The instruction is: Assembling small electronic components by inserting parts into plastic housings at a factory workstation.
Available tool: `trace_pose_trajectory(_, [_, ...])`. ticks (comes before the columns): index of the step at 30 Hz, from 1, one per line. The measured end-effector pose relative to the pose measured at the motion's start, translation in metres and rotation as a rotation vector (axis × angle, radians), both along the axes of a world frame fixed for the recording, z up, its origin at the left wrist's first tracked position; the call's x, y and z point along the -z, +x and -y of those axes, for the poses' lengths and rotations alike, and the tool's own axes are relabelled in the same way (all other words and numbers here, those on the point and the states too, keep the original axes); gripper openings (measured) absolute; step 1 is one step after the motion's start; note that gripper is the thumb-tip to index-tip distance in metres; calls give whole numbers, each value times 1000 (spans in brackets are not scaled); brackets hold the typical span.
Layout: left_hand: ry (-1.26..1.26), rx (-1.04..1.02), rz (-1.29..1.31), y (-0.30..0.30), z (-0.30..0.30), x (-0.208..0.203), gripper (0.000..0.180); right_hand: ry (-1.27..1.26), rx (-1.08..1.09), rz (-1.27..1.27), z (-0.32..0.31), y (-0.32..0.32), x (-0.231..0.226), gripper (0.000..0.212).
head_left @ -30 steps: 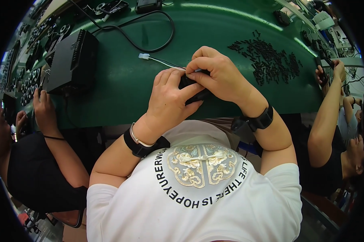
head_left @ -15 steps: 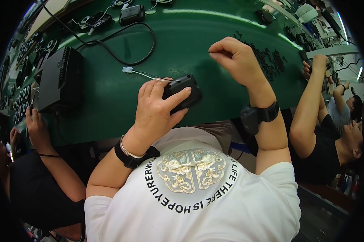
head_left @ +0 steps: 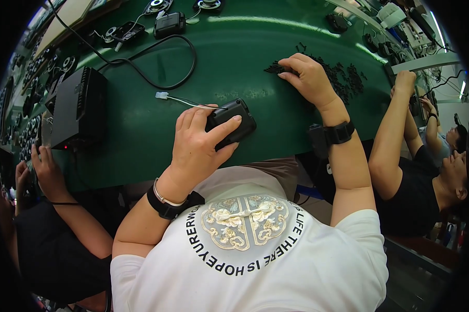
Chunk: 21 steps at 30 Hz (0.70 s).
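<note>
My left hand (head_left: pixel 198 134) is closed around a black plastic case (head_left: pixel 233 120) with rounded corners, held over the green table. Thumb and fingers grip its sides. A pair of thin wires, one white and one dark, runs from the case to a small white connector (head_left: pixel 162 95) lying to its left. Farther right, my right hand (head_left: pixel 311 80) is closed at the near-left edge of a pile of small black pieces (head_left: pixel 348 80). Some of them show between its thumb and fingertips, and others lie just left of the fingertips. How many it holds is hidden.
A black box-shaped device (head_left: pixel 77 106) with a red light stands at the left, beside a looped black cable (head_left: pixel 193 57). Speaker parts (head_left: pixel 128 32) lie along the far left. One co-worker's arm (head_left: pixel 52 174) rests at the left, another's (head_left: pixel 395 119) at the right.
My right hand has moved slightly right and down onto the small black pieces; some now lie left of its fingertips. The case in my left hand has shifted slightly left and nearer.
</note>
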State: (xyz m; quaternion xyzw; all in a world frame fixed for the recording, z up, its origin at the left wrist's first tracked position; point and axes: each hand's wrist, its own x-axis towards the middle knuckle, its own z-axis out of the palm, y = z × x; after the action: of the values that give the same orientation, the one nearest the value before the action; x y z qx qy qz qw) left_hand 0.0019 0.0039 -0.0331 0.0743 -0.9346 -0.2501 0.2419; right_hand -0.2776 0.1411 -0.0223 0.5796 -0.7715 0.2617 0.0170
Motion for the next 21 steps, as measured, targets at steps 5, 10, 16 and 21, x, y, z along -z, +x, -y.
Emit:
trace_pose_trajectory(5, [-4, 2, 4, 1, 0, 0, 59, -36, -4, 14, -3, -2, 3, 14])
trace_pose_trajectory(10, [-4, 0, -15, 2, 0, 1, 57, -45, -50, -96, 1, -3, 6, 10])
trace_pose_trajectory(16, [-3, 9, -12, 0, 1, 3, 57, -71, -119, -301, 4, 4, 3, 6])
trace_pose_trajectory(21, [-2, 8, -14, 0, 1, 3, 57, -137, -49, -74, -3, 33, -9, 7])
